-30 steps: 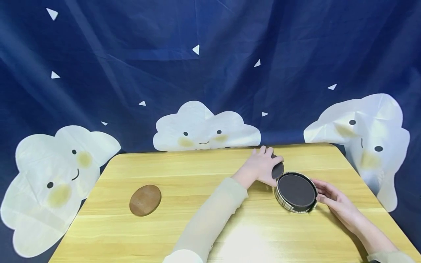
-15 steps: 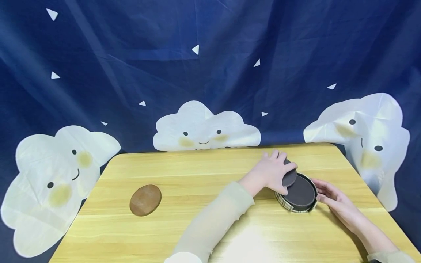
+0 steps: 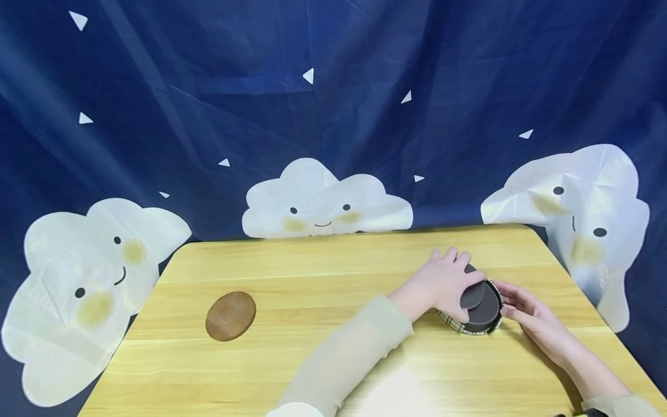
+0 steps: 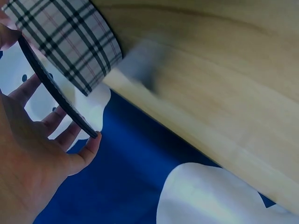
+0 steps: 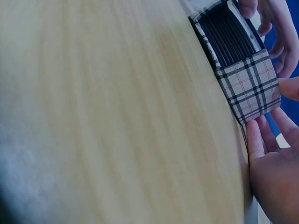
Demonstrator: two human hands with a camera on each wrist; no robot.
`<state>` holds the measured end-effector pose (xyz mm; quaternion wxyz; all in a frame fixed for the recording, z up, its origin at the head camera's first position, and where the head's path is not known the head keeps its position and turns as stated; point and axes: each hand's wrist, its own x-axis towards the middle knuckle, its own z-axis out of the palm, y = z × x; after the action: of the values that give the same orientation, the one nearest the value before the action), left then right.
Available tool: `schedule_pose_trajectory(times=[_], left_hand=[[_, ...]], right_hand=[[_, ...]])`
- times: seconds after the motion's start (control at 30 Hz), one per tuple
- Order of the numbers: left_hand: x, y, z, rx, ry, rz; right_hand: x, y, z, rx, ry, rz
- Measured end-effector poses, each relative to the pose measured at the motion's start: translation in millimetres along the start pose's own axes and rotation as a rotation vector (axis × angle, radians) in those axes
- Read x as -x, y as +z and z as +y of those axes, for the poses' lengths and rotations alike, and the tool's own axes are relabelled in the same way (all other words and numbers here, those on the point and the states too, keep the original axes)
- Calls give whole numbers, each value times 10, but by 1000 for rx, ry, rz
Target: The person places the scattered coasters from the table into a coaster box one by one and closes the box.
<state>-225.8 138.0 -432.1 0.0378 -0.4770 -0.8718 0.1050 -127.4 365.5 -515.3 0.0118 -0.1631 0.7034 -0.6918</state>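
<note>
In the head view my left hand (image 3: 449,284) holds a dark round coaster (image 3: 472,296) by its rim, tilted over a plaid round coaster holder (image 3: 454,324). The left wrist view shows this coaster (image 4: 58,95) edge-on between thumb and fingers, close to the holder's plaid wall (image 4: 77,44). Inside the holder, a stack of dark coasters (image 5: 227,39) shows through a side gap in the right wrist view. My right hand (image 3: 537,324) rests its fingertips against the holder's right side, fingers nearly straight. Whether the held coaster touches the stack I cannot tell.
A brown round coaster (image 3: 231,315) lies by itself on the left part of the wooden table (image 3: 208,382). Behind the table hangs a dark blue cloth (image 3: 333,116) with white clouds and small triangles.
My left hand has carried the dark coaster rightward and toward me, from beside the holder to over it. My right hand and the holder have stayed in place.
</note>
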Motion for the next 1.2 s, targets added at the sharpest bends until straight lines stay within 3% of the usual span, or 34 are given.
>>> schedule_pose_trajectory(times=[0.6, 1.2], left_hand=[[-35, 10, 207, -13, 10, -47], [-51, 55, 243, 25, 25, -45]], right_hand=[[-3, 3, -15, -7, -5, -10], [5, -1, -8, 10, 13, 12]])
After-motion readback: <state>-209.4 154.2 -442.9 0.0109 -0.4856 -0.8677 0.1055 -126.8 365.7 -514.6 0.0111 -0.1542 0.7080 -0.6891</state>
